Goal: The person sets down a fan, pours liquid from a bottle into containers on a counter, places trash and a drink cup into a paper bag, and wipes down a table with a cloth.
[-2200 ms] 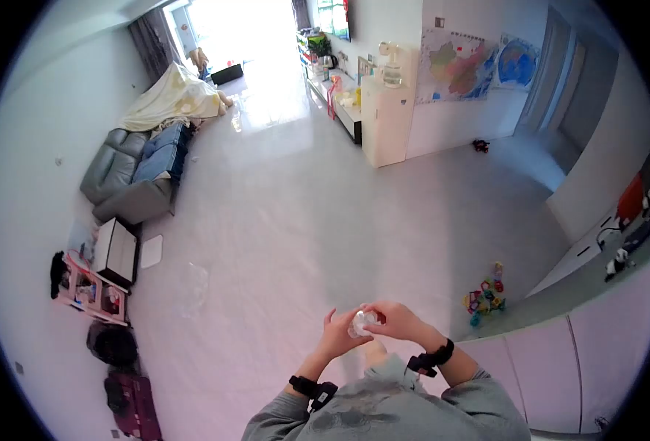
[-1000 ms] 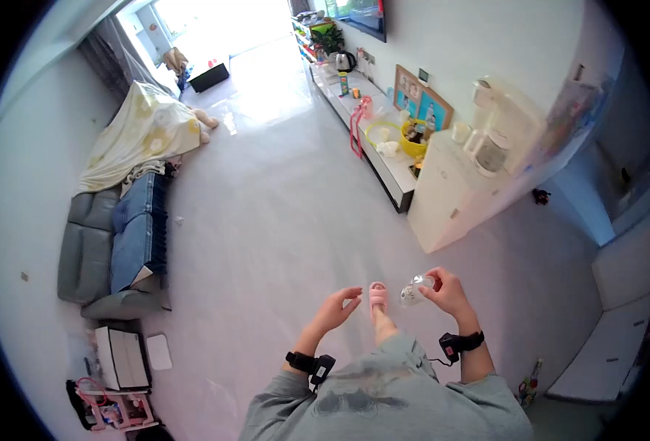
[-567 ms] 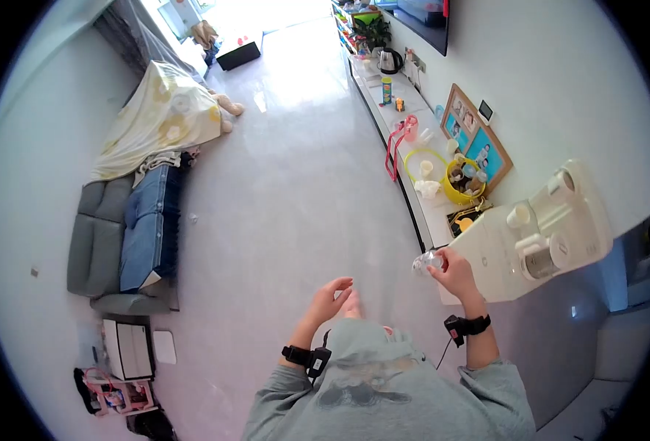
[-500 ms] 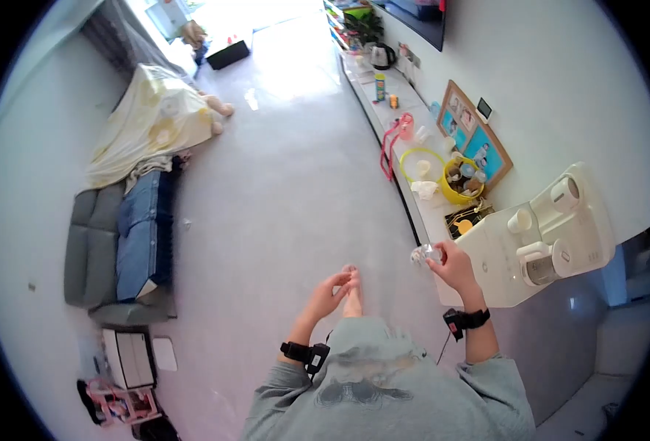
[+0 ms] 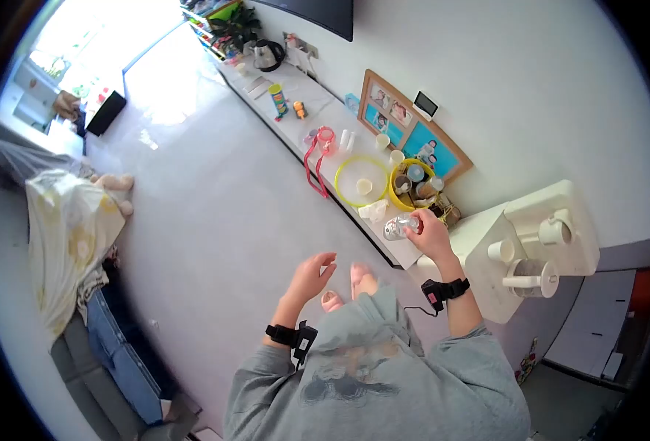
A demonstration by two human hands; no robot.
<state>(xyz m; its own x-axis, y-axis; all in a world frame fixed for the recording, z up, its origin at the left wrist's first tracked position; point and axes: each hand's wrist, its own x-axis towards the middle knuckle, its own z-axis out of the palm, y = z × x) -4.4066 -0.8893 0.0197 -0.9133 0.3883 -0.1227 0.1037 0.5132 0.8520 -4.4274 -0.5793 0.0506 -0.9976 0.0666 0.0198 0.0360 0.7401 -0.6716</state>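
Observation:
My right hand (image 5: pixel 429 237) grips a small clear bottle (image 5: pixel 396 227) with some marking on its side, tilted sideways over the near end of the long white cabinet (image 5: pixel 277 121). Close by the bottle are crumpled white tissue (image 5: pixel 373 212) and a yellow bucket (image 5: pixel 398 192) crammed with cups and jars. Over the floor, my left hand (image 5: pixel 313 275) hangs with nothing in it, its fingers loosely curved and apart. A black strap with a small box is on each wrist.
A cream water dispenser (image 5: pixel 472 253) with a glass jug (image 5: pixel 531 279) stands at right. On the cabinet lie a yellow ring (image 5: pixel 337 184), a pink-strapped cup (image 5: pixel 326 140) and a kettle (image 5: pixel 268 56). A photo board (image 5: pixel 453 158) leans on the wall. The sofa (image 5: pixel 82 371) is at left.
My view has turned towards the cabinet and wall, so the sofa slides to the lower left. The bottle, still in my right hand, is now nearer the tissue and bucket.

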